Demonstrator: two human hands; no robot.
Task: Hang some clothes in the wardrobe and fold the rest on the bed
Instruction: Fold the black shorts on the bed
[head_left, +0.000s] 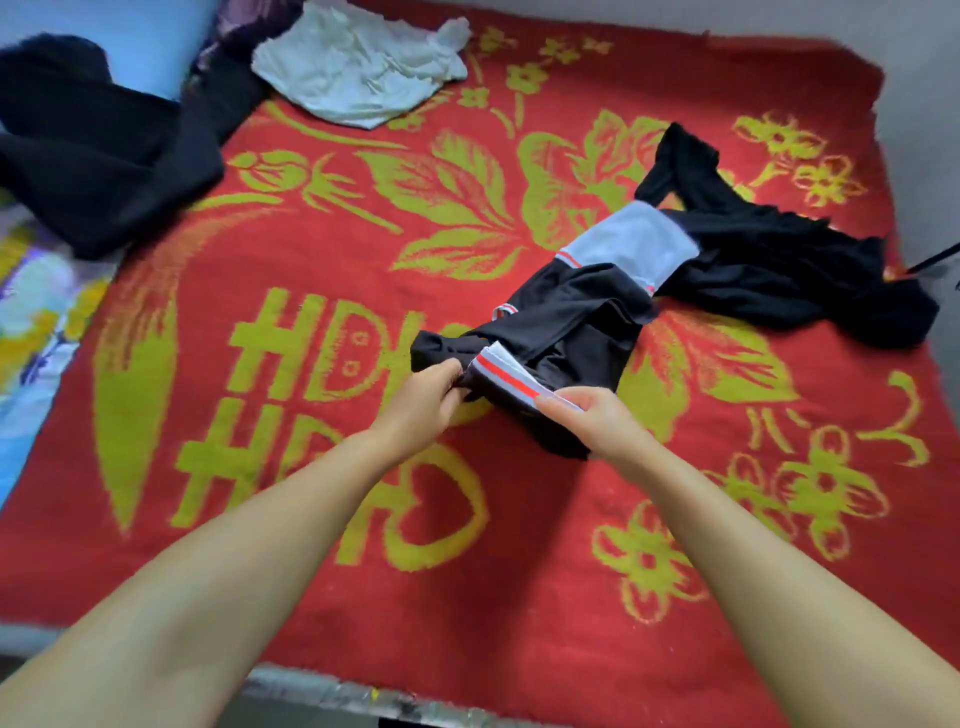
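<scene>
Dark clothes pile (98, 150) cut off by left edge, patterned sheet (36, 312) blurred at left, left hand (423, 402) fingertips buried in black garment (566, 322), thin dark object (932, 260) at right edge unidentifiable.

Red blanket (322, 597) w/ yellow-green floral pattern & "HD" lettering covers most of view. Floral-print sheet (36, 317), blue/yellow/white, shows at left edge, beside blanket. Grey paint-flecked edge (332, 693) runs along btm, just below blanket. Pale wall (924, 104) at upper right.
</scene>
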